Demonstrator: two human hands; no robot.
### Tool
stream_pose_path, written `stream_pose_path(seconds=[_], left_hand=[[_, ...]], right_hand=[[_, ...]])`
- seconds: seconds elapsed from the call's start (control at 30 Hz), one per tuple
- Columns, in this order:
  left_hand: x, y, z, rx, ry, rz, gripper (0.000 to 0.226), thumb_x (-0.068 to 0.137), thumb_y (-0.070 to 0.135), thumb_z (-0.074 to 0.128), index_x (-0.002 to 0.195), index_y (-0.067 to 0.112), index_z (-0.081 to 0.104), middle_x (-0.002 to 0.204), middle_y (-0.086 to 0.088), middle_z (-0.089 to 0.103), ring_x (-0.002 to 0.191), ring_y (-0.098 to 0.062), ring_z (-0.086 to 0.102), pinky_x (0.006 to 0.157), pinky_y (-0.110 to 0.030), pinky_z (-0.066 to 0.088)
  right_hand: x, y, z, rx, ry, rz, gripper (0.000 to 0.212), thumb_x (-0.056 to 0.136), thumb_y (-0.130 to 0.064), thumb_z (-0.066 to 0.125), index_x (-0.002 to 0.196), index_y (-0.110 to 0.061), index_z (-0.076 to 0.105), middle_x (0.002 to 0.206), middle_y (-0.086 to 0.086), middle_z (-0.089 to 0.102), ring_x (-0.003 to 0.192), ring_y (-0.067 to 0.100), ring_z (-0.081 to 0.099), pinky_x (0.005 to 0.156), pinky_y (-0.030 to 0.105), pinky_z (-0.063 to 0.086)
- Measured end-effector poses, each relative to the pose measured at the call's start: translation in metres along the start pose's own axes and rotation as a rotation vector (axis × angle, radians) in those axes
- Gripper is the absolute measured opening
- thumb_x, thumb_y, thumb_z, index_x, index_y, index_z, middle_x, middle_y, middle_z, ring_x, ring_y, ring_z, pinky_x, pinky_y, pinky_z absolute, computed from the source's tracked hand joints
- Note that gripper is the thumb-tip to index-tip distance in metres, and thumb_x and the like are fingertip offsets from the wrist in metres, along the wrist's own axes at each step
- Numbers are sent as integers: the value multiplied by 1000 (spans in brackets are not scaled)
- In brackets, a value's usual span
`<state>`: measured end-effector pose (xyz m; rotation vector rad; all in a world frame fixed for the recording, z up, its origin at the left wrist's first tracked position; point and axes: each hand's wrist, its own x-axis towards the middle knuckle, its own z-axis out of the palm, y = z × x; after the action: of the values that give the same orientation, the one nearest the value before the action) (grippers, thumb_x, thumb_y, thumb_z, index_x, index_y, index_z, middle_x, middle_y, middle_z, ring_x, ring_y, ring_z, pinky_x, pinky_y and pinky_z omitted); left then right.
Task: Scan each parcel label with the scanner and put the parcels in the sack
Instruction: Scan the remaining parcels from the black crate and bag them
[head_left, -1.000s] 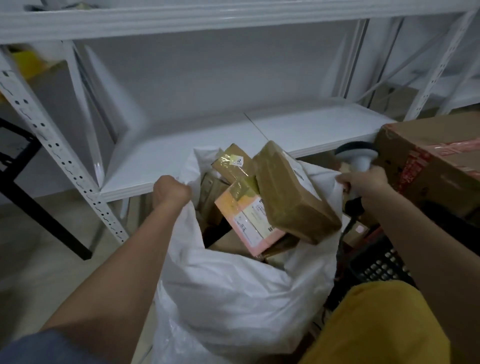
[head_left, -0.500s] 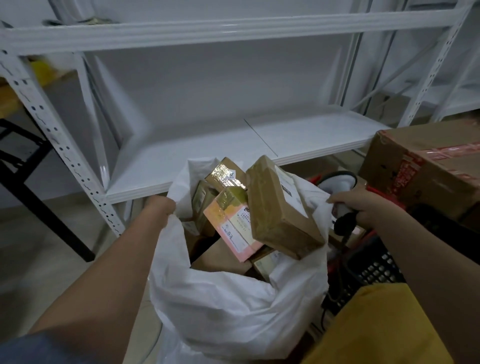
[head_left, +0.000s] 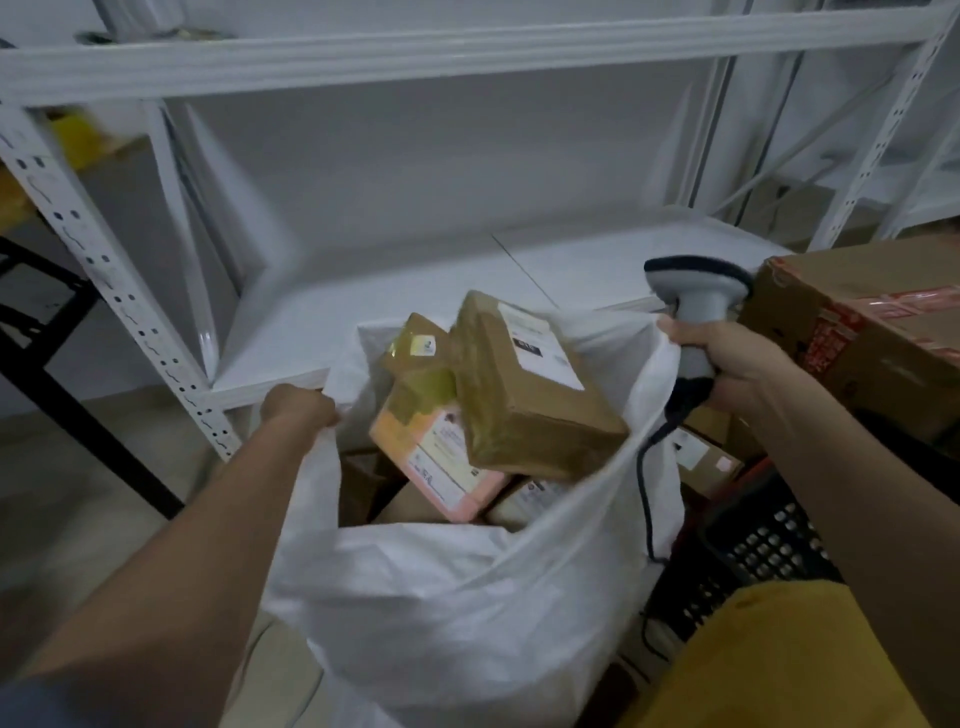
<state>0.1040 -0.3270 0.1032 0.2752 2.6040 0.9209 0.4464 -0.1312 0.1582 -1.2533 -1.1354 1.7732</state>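
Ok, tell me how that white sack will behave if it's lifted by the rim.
The sack is probably floppy: its cloth sags and folds between the left hand and right hand. It is likely heavy, being full. The top brown parcel sits tilted above the rim and may slide out.

The sack (head_left: 457, 613) I'm gripping is plain white. Inside it, the top parcel (head_left: 535, 395) is brown with a white label, and left of that parcel lies a pink one (head_left: 441, 467) crossed with yellowish tape. Right of the sack, my scanner (head_left: 698, 306) is grey with a dark rim, above a black lattice crate (head_left: 769, 551).
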Motion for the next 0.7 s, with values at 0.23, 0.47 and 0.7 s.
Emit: stream_pose_path(seconds=[0.23, 0.47, 0.7], left_hand=[[8, -5, 16, 26, -37, 23, 51, 82, 1, 68, 128, -9, 49, 130, -23, 49, 119, -37, 49, 79, -34, 46], [14, 14, 22, -192, -297, -29, 48, 85, 16, 71, 124, -7, 57, 117, -20, 60, 108, -36, 59, 76, -37, 48], [41, 33, 22, -214, -143, 26, 47, 85, 6, 68, 125, -9, 50, 119, -21, 58, 109, -39, 59, 83, -40, 51]], right_hand=[[21, 17, -26, -372, 98, 185, 44, 84, -15, 75, 120, 5, 60, 107, 20, 65, 88, 35, 62, 69, 47, 56], [3, 3, -33, -335, 29, 221, 11, 90, -10, 66, 87, -1, 61, 76, 9, 58, 64, 19, 53, 38, 23, 48], [28, -6, -26, -292, 15, 161, 24, 90, -21, 69, 102, -2, 62, 81, 13, 64, 63, 20, 59, 40, 23, 52]])
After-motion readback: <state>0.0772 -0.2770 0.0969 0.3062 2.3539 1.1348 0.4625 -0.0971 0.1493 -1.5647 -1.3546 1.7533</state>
